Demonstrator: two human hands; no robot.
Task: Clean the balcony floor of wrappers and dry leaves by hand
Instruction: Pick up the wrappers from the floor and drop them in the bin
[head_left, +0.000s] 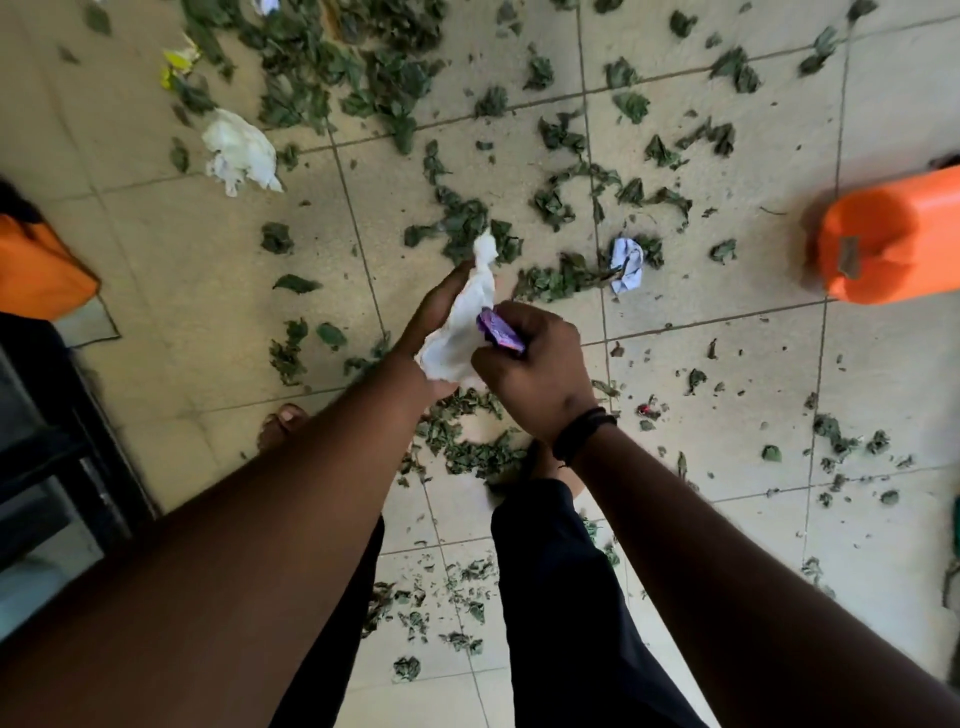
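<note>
Above leaf-strewn floor (519, 130): left hand (441, 312) clutches white wrapper (460, 332), right hand (535, 374) pinches purple wrapper (500, 335).

One head-worn view, looking steeply down past both forearms. The tiled floor (727, 374) fills the frame, hands close below the lens.

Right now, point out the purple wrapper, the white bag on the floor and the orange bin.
purple wrapper (500, 335), head view, its exposed middle.
white bag (240, 150), head view, crumpled centre.
orange bin (891, 236), head view, its side wall.
</note>
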